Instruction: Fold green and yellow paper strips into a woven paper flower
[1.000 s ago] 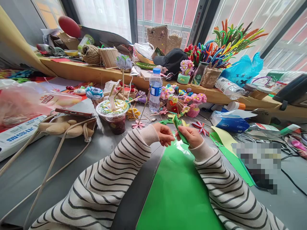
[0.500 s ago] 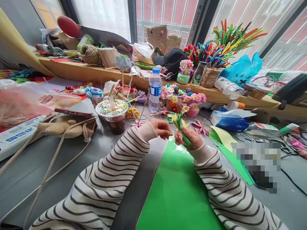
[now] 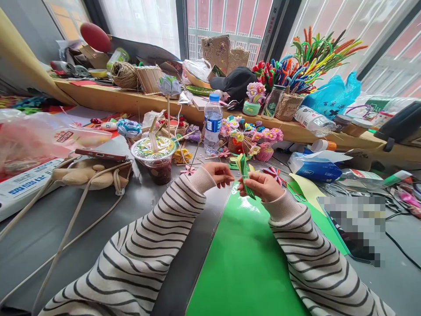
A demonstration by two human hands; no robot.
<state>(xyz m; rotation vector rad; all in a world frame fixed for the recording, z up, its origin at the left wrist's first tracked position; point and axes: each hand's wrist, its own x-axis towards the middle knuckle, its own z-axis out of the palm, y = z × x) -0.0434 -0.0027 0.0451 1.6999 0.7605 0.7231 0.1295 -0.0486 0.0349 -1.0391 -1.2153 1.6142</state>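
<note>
Right hand (image 3: pixel 258 186): pinching the pleated green-and-yellow paper bundle (image 3: pixel 243 169) above the grey desk (image 3: pixel 88 248), toward its far edge.
Left hand (image 3: pixel 221 174): fingers curled; grip unclear.
Bundle: best squeezed firmly, folds flush.

Cup (image 3: pixel 154 161) L of btl (image 3: pixel 213 126), tissue pk (image 3: pixel 311 167) R.

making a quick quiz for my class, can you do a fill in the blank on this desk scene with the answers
The person's ___ hand grips the folded green-and-yellow paper.
The large glossy sheet on the desk is ___.
The upright water bottle has a ___ cap.
Both sleeves have dark ___ on pale cloth.

Missing words: right; green; blue; stripes.
</note>
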